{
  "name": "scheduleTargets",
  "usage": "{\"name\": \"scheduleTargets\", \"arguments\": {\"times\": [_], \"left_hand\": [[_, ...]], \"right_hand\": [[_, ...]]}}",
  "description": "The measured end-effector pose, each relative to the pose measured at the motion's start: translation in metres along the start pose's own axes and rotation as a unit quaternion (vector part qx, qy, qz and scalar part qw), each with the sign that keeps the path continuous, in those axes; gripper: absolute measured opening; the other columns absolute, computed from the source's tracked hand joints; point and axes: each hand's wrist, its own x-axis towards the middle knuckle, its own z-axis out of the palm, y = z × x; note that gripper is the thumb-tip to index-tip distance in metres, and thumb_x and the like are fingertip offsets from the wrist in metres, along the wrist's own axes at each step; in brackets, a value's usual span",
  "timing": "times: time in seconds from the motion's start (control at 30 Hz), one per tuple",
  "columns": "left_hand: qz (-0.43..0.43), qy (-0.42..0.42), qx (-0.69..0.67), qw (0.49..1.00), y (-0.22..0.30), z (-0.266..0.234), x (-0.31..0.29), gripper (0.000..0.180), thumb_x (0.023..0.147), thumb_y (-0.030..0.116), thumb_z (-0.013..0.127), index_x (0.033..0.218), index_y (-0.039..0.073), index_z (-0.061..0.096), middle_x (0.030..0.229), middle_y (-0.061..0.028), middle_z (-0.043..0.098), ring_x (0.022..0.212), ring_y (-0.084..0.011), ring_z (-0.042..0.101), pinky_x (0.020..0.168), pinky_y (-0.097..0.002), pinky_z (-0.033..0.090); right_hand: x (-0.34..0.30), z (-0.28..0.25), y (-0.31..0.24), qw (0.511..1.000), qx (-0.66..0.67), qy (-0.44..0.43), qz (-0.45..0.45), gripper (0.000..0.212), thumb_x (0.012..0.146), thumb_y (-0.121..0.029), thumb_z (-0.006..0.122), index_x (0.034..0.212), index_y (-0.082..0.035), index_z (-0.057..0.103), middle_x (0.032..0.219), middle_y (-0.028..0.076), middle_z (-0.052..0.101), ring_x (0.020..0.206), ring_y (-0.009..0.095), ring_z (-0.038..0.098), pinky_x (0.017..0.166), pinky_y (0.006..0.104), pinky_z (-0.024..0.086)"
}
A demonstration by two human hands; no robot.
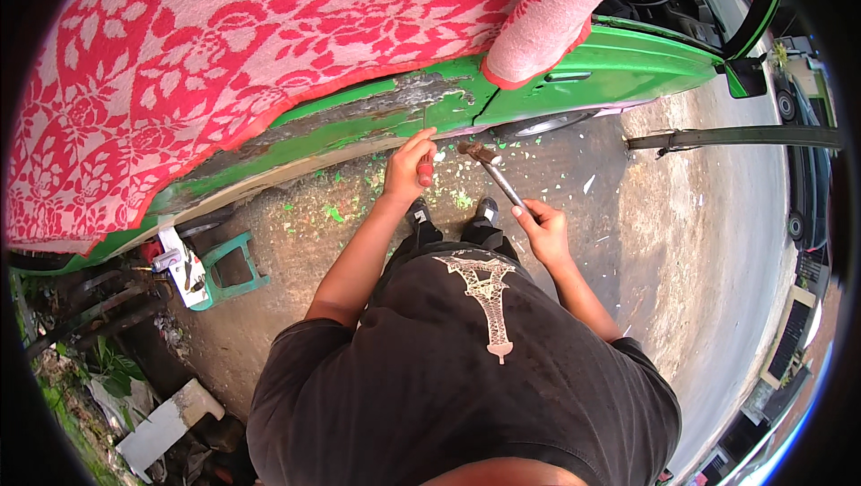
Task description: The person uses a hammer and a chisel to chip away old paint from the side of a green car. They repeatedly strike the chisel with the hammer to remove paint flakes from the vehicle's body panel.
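Note:
My left hand [406, 169] is closed round the red handle of a screwdriver [425, 174]. Its thin shaft points away from me, up to the scraped side of a green vehicle [619, 81]; whether the tip touches the metal is hard to see. Along that side runs a long strip of bare grey metal [314, 130] with flaking paint. My right hand [545, 233] grips the dark lower handle of a hammer [504, 183]. The hammer's brownish head is held just right of the screwdriver, apart from it, over the ground.
A red and pink floral blanket [269, 29] drapes over the vehicle. Green paint chips [335, 214] litter the concrete near my shoes. At left stands a green plastic stool [247, 282] with small items on it. A dark post [735, 137] rises at right; a parked car stands beyond.

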Motion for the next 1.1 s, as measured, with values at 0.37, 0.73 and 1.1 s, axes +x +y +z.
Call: {"name": "scheduleTargets", "arguments": {"times": [0.37, 0.73, 1.1], "left_hand": [[-0.009, -0.023, 0.018, 1.0, 0.018, -0.01, 0.022, 0.024, 0.072, -0.008, 0.059, 0.091, 0.006, 0.055, 0.12, -0.0156, 0.066, 0.102, -0.0361, 0.067, 0.08, -0.0364, 0.052], [-0.022, -0.048, -0.006, 0.999, -0.049, -0.014, 0.006, 0.021, 0.076, -0.01, 0.058, 0.091, 0.005, 0.056, 0.117, -0.0136, 0.068, 0.111, -0.0367, 0.063, 0.086, -0.0425, 0.052], [0.078, -0.048, -0.08, 0.993, -0.019, -0.024, 0.005, 0.032, 0.068, -0.015, 0.059, 0.09, 0.005, 0.05, 0.119, -0.0151, 0.066, 0.126, -0.0387, 0.055, 0.094, -0.0432, 0.049]], "right_hand": [[-0.037, 0.032, -0.023, 0.924, -0.048, 0.114, -0.363, 0.019, 0.093, -0.013, 0.061, 0.101, 0.003, 0.065, 0.079, 0.017, 0.065, 0.063, 0.033, 0.062, 0.057, 0.0366, 0.049], [-0.049, 0.051, -0.001, 0.974, -0.062, 0.144, -0.163, 0.018, 0.095, -0.016, 0.062, 0.104, 0.0, 0.067, 0.069, 0.011, 0.06, 0.057, 0.021, 0.058, 0.056, 0.0324, 0.046], [-0.042, 0.044, -0.009, 0.976, -0.008, 0.179, -0.126, 0.021, 0.096, -0.018, 0.063, 0.102, 0.001, 0.069, 0.062, 0.004, 0.054, 0.057, 0.01, 0.049, 0.054, 0.0274, 0.04]]}}
